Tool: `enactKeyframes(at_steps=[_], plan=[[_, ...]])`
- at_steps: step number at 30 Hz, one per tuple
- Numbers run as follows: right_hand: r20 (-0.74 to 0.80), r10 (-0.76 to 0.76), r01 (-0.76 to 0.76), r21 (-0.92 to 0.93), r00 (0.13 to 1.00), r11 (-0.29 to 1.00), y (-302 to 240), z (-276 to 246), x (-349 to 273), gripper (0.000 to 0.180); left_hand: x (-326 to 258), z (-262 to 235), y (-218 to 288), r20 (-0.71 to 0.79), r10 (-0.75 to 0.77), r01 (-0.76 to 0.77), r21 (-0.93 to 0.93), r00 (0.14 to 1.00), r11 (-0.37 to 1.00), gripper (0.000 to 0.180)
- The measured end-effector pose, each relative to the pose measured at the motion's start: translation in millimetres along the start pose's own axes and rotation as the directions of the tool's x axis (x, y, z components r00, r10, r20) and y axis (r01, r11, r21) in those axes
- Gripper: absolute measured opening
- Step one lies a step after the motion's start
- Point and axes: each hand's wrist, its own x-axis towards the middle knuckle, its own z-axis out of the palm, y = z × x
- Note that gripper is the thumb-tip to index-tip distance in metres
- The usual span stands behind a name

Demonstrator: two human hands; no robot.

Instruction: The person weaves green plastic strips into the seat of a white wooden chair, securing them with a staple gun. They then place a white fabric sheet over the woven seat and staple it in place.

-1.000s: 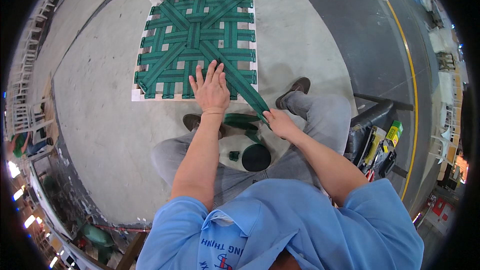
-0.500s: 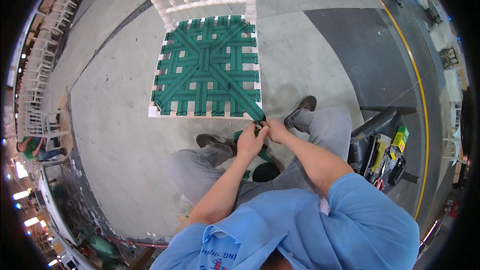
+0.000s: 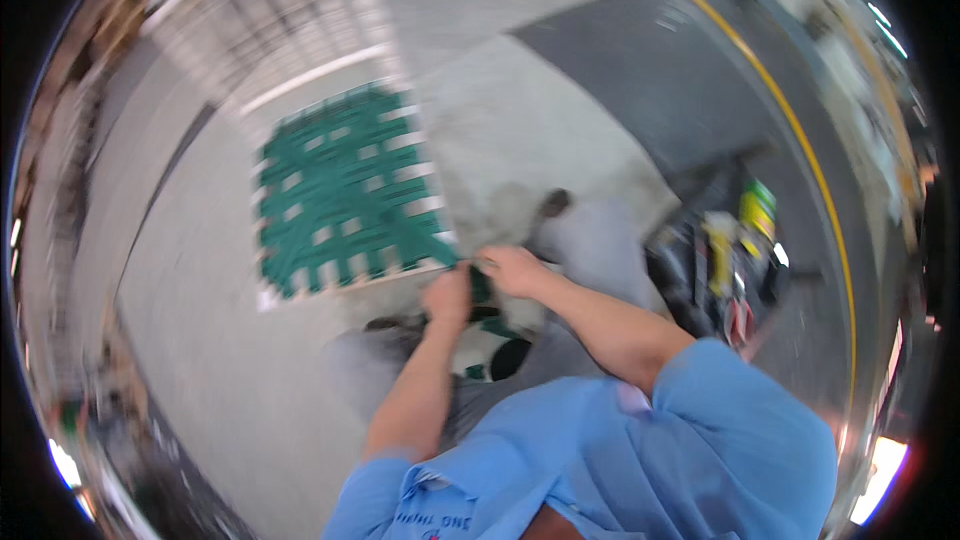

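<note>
A white chair (image 3: 325, 68) with a spindle back stands in front of me, its seat (image 3: 345, 180) woven from green webbing. From the seat's near right corner a green webbing strap (image 3: 436, 245) runs toward me. My left hand (image 3: 448, 296) is closed on this strap just off the corner. My right hand (image 3: 512, 270) is closed right beside it, its fingertips pinching the strap too. More of the green webbing hangs below both hands, between my legs. Motion blur hides the exact finger positions.
On my right lies a black bag or tray (image 3: 672, 265) with tools, including red-handled scissors (image 3: 739, 320) and a yellow-and-green box (image 3: 758, 208). A yellow line (image 3: 800, 135) runs along the floor beyond. Blurred white furniture lines the far left.
My view has turned, so the chair now appears lower, further left and tilted. Both hands stay on the strap, with a little more space between them.
</note>
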Motion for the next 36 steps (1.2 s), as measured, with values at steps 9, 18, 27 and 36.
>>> enactKeyframes(at_steps=[9, 18, 27, 36], plan=[[-0.769, 0.534, -0.774, 0.081, 0.353, 0.628, 139.0, -235.1, -241.4, 0.049, 15.6, 23.8, -9.1, -0.096, 0.017, -0.002, 0.149, 0.995, 0.989, 0.063], [-0.478, 0.717, -0.622, 0.373, 0.507, 0.688, 198.7, -239.6, -245.5, 0.034, -4.3, 0.4, -10.2, -0.275, 0.015, 0.007, 0.081, 0.961, 0.997, 0.062], [-0.387, 0.350, -0.152, 0.457, 0.853, 0.876, -16.8, -245.3, -126.8, 0.037, -2.6, 18.8, -27.7, -0.335, 0.004, -0.007, -0.008, 0.942, 1.000, 0.051], [0.273, 0.164, -0.248, 0.314, 0.948, 0.916, -143.5, -105.2, 35.6, 0.040, 1.0, 18.3, -19.2, -0.330, 0.035, -0.067, -0.085, 0.943, 0.994, 0.050]])
